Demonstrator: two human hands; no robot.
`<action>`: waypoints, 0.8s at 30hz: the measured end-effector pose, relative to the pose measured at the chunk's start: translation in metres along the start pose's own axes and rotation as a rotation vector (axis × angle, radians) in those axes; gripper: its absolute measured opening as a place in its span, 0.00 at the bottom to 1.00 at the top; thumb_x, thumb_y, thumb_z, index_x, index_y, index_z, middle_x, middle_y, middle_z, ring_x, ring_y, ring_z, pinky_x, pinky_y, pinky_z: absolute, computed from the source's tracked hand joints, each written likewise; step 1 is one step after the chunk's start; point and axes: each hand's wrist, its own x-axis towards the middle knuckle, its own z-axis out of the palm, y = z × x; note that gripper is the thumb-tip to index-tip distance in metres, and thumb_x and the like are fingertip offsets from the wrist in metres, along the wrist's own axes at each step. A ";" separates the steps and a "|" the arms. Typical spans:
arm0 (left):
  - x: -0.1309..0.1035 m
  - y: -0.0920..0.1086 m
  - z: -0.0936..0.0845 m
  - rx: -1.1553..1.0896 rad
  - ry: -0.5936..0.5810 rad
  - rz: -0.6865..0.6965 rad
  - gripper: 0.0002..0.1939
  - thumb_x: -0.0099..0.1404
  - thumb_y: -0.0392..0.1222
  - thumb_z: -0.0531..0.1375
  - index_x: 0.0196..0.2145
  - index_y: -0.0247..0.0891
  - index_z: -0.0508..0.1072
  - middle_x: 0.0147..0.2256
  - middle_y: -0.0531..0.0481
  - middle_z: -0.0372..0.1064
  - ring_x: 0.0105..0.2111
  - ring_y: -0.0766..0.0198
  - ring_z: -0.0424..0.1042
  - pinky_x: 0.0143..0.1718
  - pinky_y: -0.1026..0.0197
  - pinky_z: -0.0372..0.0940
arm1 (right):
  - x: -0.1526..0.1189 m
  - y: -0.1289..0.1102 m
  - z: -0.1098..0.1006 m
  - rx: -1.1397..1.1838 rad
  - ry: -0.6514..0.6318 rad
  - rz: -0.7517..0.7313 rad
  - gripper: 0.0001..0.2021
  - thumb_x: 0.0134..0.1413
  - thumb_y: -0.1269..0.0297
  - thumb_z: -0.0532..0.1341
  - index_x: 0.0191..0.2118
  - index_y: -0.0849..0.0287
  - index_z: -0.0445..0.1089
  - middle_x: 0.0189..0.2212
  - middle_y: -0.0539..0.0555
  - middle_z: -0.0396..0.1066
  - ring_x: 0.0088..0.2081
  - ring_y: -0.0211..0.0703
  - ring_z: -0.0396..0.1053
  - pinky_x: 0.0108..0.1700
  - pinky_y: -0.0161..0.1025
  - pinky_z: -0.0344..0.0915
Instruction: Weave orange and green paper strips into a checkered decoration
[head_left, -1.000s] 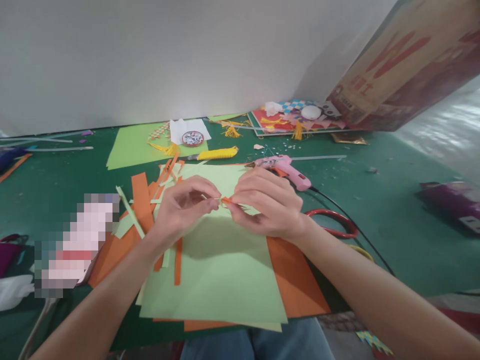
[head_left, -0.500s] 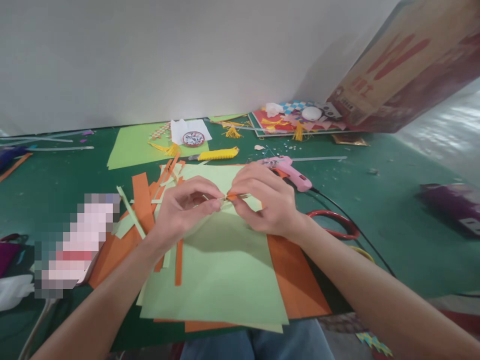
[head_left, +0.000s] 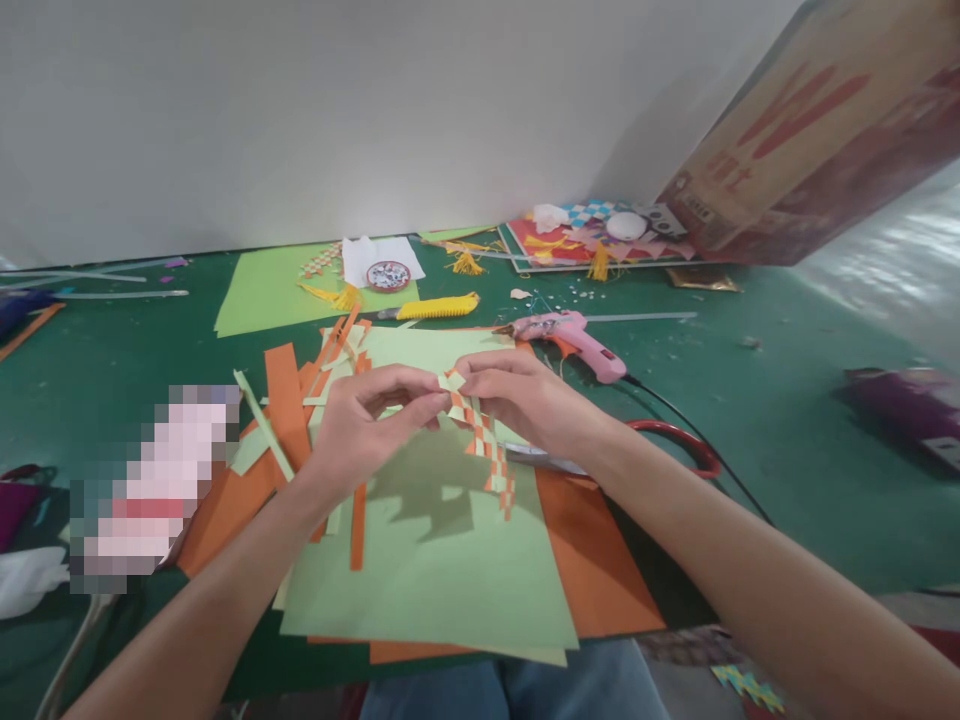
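Note:
A woven strip of orange and pale green paper (head_left: 482, 438) hangs down to the right from between my two hands, over the light green sheets (head_left: 427, 600). My left hand (head_left: 375, 410) pinches its upper end from the left with thumb and forefinger. On the other side, my right hand (head_left: 517, 385) has its fingers closed on the same top end. Under my right wrist lie scissors with red handles (head_left: 675, 440), their blades partly showing. Orange sheets (head_left: 592, 550) stick out beneath the green ones, and loose orange strips (head_left: 358, 520) lie at the left.
A pink glue gun (head_left: 585, 345) with a black cable rests behind my right hand. Beyond my left hand is a yellow cutter (head_left: 439, 307). Pixelated pink item (head_left: 161, 480) at left, purple packet (head_left: 900, 410) at right, large printed bag (head_left: 810, 150) at back right.
The woven strip now hangs in full view, turned from its earlier, mostly hidden position. My right hand has lowered and turned slightly, uncovering the glue gun's tip and the scissor blades.

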 end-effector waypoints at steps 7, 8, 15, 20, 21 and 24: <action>0.000 0.001 -0.001 -0.012 -0.018 -0.012 0.05 0.55 0.40 0.65 0.26 0.37 0.75 0.24 0.53 0.72 0.22 0.71 0.70 0.26 0.68 0.69 | 0.002 0.004 -0.002 0.078 -0.029 0.071 0.06 0.42 0.67 0.60 0.20 0.60 0.65 0.19 0.46 0.59 0.25 0.33 0.57 0.29 0.35 0.52; 0.000 0.001 -0.001 -0.026 -0.031 -0.020 0.04 0.56 0.40 0.65 0.27 0.38 0.75 0.25 0.54 0.72 0.22 0.71 0.70 0.27 0.68 0.69 | 0.002 0.004 -0.002 0.074 -0.029 0.066 0.06 0.43 0.67 0.59 0.20 0.60 0.65 0.20 0.47 0.59 0.25 0.34 0.58 0.29 0.35 0.53; 0.000 -0.001 -0.005 -0.103 -0.102 -0.084 0.03 0.58 0.40 0.64 0.30 0.39 0.74 0.27 0.55 0.70 0.24 0.72 0.70 0.29 0.70 0.68 | 0.001 0.002 0.000 -0.024 0.003 -0.036 0.06 0.45 0.67 0.58 0.21 0.60 0.63 0.19 0.45 0.57 0.24 0.32 0.55 0.28 0.35 0.50; 0.001 -0.003 -0.006 -0.151 -0.135 -0.115 0.03 0.58 0.40 0.63 0.30 0.39 0.73 0.25 0.56 0.69 0.24 0.73 0.70 0.30 0.69 0.68 | 0.000 0.003 -0.002 -0.119 0.024 -0.104 0.08 0.49 0.64 0.58 0.22 0.60 0.63 0.20 0.45 0.57 0.24 0.31 0.54 0.28 0.35 0.49; 0.001 -0.004 -0.006 -0.157 -0.134 -0.123 0.03 0.58 0.40 0.63 0.30 0.39 0.73 0.25 0.56 0.68 0.24 0.73 0.69 0.30 0.69 0.67 | -0.001 0.003 -0.002 -0.133 0.025 -0.118 0.09 0.50 0.64 0.58 0.23 0.60 0.63 0.20 0.45 0.57 0.24 0.31 0.53 0.27 0.34 0.48; 0.001 -0.005 -0.006 -0.171 -0.130 -0.145 0.04 0.58 0.40 0.64 0.30 0.39 0.73 0.26 0.55 0.68 0.24 0.72 0.69 0.30 0.68 0.68 | -0.002 0.001 -0.001 -0.196 0.031 -0.160 0.09 0.51 0.64 0.58 0.23 0.60 0.62 0.20 0.45 0.56 0.23 0.30 0.52 0.26 0.34 0.48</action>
